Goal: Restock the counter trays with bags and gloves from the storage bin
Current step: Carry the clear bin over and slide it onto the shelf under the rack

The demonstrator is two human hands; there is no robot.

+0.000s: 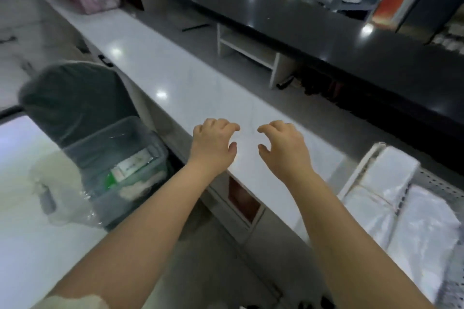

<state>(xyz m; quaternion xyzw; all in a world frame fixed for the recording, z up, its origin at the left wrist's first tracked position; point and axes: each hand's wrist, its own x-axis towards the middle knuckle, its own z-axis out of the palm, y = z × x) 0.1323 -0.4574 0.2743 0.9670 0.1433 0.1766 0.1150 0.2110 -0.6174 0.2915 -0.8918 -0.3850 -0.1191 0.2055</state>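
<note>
- Both bare arms stretched forward; left hand [213, 144] and right hand [283, 148] side by side, near but not touching, palms down over the white desk [175, 78].
- Fingers of each half-curled, claw-like, thumbs spread — nothing visibly held.
- Storage bin [100, 133] — grey, translucent — sat low at left beside the desk, blurred packs inside, one with a green-and-white label.
- Tray [361, 170] of perforated white metal on the desk at right, holding bundled white bags [391, 183].

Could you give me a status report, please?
Left hand, right hand empty, fingers loosely curled above counter. Storage bin low left; tray of bags right. Nothing blocking.
</note>
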